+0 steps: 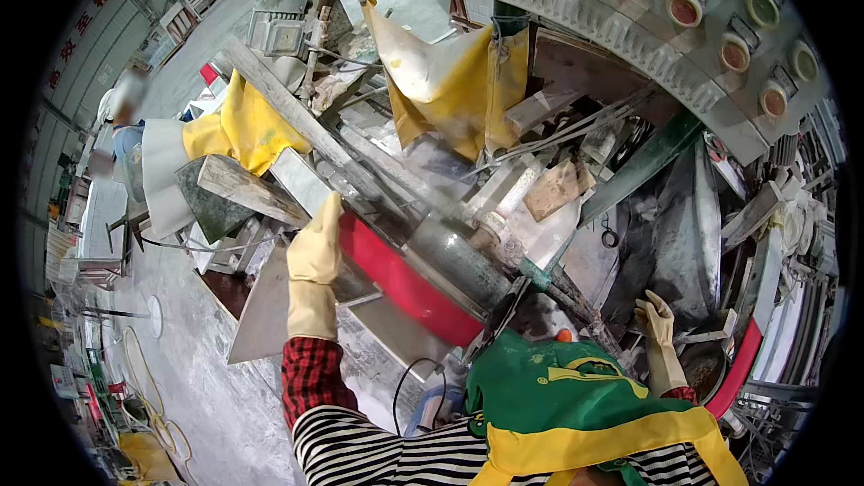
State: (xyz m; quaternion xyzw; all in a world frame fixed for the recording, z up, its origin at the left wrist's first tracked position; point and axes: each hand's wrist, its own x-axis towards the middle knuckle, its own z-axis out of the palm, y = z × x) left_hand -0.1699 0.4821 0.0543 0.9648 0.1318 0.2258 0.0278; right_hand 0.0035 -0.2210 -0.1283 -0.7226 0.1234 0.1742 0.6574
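Observation:
My left hand (314, 256), in a cream rubber glove, is at the left end of a red curved band (405, 281). Its fingers are pressed together and point away from me; whatever they grip is hidden. Right behind them lies a pale board (301, 182). On the other side, my right hand (660, 337) wears a matching glove. Its fingers are slightly apart, with nothing visible in them, beside a dark dusty metal sheet (670, 247). Between the hands, a grey metal cylinder (459, 256) sits behind the red band.
A control panel (630, 27) with red and green buttons overhangs the far right. Yellow sheeting (450, 72), a yellow cloth (243, 126) and wooden beams (247, 189) crowd the machine. Grey slabs (261, 310) lean near my left arm. A person (128, 139) stands at far left.

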